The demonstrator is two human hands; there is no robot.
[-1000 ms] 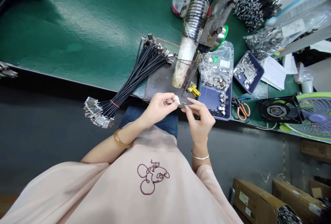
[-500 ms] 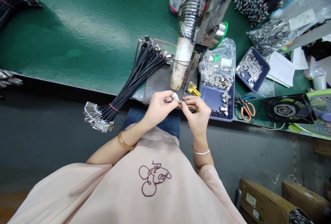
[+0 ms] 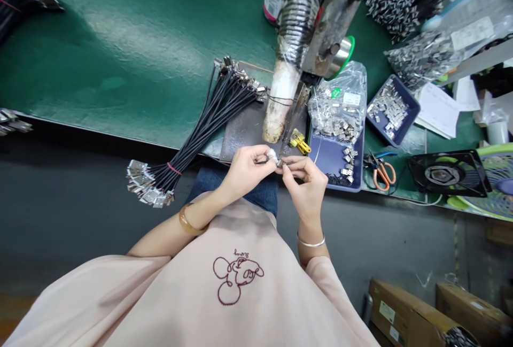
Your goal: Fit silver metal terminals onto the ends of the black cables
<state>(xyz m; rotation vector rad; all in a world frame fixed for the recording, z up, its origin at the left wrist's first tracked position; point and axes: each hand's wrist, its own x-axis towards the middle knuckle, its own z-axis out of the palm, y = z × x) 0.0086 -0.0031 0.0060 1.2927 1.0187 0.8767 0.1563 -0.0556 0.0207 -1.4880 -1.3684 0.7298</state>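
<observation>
My left hand and my right hand meet in front of the table edge, both closed in a pinch. Between their fingertips is a small metal connector, partly covered by the fingers. A small white piece shows at my left fingertips; whether it is a finger wrap or a separate thing I cannot tell. A short dark strand, perhaps cable, shows by the left fingers. Just beyond my hands hang a pale nozzle on a ribbed hose and a soldering iron's thin metal rod.
A bundle of black cables with metal ends overhangs the table edge at left. To the right lie a yellow clip, a blue tray with metal shells, a smaller tray, orange-handled pliers and a black fan.
Both hands have come slightly down toward my body, keeping their pinch on the small connector. The view has shifted a little; the things on the table stay in place.
</observation>
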